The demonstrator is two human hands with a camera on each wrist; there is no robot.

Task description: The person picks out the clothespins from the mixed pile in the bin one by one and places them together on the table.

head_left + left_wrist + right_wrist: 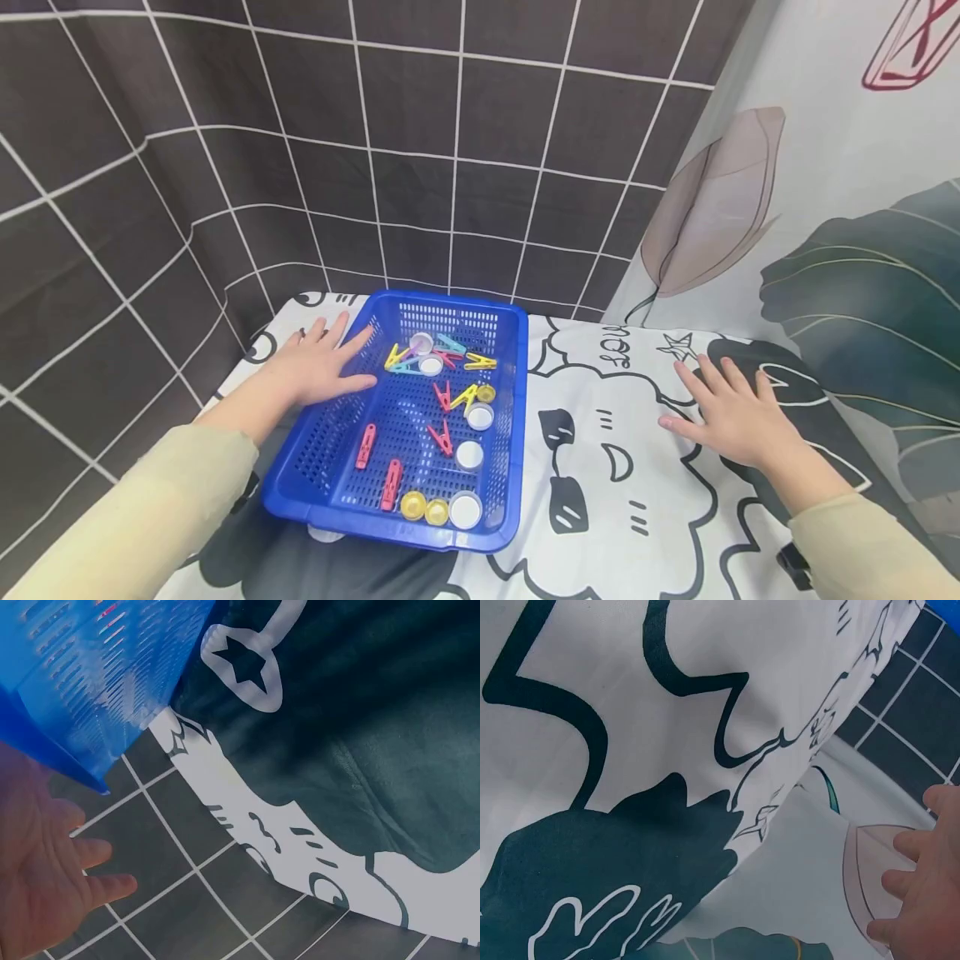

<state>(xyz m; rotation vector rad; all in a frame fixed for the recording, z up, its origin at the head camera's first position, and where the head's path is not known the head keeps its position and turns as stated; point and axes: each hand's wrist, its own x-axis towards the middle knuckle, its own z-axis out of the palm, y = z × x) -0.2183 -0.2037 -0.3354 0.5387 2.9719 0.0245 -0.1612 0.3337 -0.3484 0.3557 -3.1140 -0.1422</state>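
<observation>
A blue plastic basket [360,525] with slotted walls sits on a printed cloth. Inside lie several clothespins, among them a pink clothespin [392,485], a yellow clothespin [480,362] and a light blue clothespin [450,343]. Round caps are spread among them, such as a white cap [465,510] and a yellow cap [413,505]. My left hand [315,371] is spread over the basket's left side and holds nothing; whether it touches the rim I cannot tell. To the right of the basket, my right hand [738,417] is spread above the cloth, fingers extended and holding nothing.
The white cloth [622,533] carries black cartoon prints. Behind the basket hangs a dark gridded curtain [420,192], with a leaf-patterned sheet [825,167] at the right. A small dark object [795,565] shows beside the right sleeve. Something white [326,534] peeks out under the basket's front rim.
</observation>
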